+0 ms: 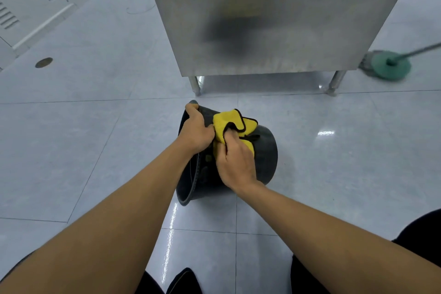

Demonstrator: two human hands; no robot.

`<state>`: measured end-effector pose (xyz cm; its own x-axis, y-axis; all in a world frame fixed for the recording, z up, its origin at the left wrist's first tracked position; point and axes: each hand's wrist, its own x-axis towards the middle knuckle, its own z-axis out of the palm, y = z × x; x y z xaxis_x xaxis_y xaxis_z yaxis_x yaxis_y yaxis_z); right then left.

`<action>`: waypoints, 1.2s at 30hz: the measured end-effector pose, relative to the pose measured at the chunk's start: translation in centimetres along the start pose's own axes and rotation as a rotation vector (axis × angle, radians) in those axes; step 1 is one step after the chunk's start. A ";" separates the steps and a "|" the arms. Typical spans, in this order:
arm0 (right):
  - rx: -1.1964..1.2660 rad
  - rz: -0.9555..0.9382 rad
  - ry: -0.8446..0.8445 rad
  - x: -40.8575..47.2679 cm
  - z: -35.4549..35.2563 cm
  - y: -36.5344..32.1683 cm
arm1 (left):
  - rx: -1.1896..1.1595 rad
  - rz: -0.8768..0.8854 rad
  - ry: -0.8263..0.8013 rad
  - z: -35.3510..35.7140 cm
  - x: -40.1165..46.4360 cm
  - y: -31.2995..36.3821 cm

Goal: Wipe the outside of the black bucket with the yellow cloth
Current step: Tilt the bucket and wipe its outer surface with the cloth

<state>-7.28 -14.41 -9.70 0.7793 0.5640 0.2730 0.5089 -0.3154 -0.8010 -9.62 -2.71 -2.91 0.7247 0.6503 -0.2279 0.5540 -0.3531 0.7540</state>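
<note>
The black bucket [266,150] lies on its side on the tiled floor, its open mouth facing left and its base to the right. My left hand [196,129] grips the top of the bucket's rim. My right hand [235,162] is closed on the yellow cloth [230,122], which has a dark edge, and presses it against the bucket's upper outer wall. Part of the cloth and the bucket's near side are hidden under my right hand.
A stainless steel cabinet [269,19] on short legs stands just behind the bucket. A green mop head [391,65] with a long handle rests on the floor at the right. A round floor drain [44,62] sits at the left. My dark trouser legs frame the bottom edge.
</note>
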 end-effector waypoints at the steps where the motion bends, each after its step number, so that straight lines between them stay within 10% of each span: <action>1: -0.017 0.009 -0.009 0.1 -0.1 0.3 | 0.050 0.024 0.035 0.0 0.0 0.0; 12: -0.078 0.512 0.045 0.6 -2.1 5.8 | 0.306 0.015 0.072 0.1 0.3 0.0; 25: -0.197 -0.118 -0.058 -0.3 0.4 0.2 | 0.110 -0.159 0.095 0.1 -0.1 -0.8; 36: -0.328 0.574 0.025 1.0 -4.5 7.7 | 0.050 -0.095 0.075 0.6 -0.2 -0.1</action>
<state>-0.99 -19.69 -13.22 0.9662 0.2204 -0.1335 0.0920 -0.7791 -0.6200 -9.60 -3.18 -3.34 0.6365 0.7301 -0.2486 0.6395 -0.3194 0.6993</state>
